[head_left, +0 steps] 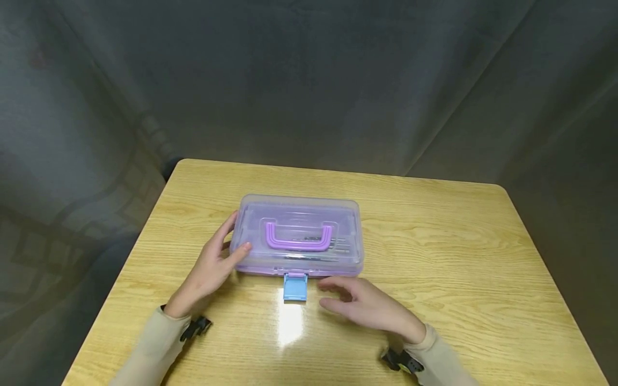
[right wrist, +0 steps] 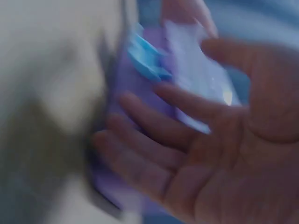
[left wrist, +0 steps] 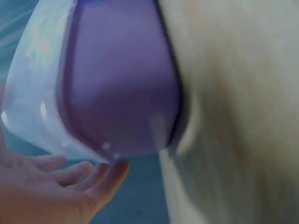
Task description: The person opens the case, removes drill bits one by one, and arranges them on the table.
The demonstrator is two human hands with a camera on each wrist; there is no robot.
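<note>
Head view suggests bracing the purple box [head_left: 296, 236] with the spread left hand [head_left: 212, 268] while the relaxed, empty right hand [head_left: 362, 303] lifts the blue latch [head_left: 295, 287] gently.

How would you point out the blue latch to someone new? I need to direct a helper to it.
On the wooden table sits a clear purple box with a purple handle. At the middle of its near edge, between the left hand and right hand, the latch lies flipped down: the only blue part.

Translucent purple box [head_left: 296, 236], blue latch [head_left: 295, 287], yellow wood-grain table [head_left: 434, 257].
</note>
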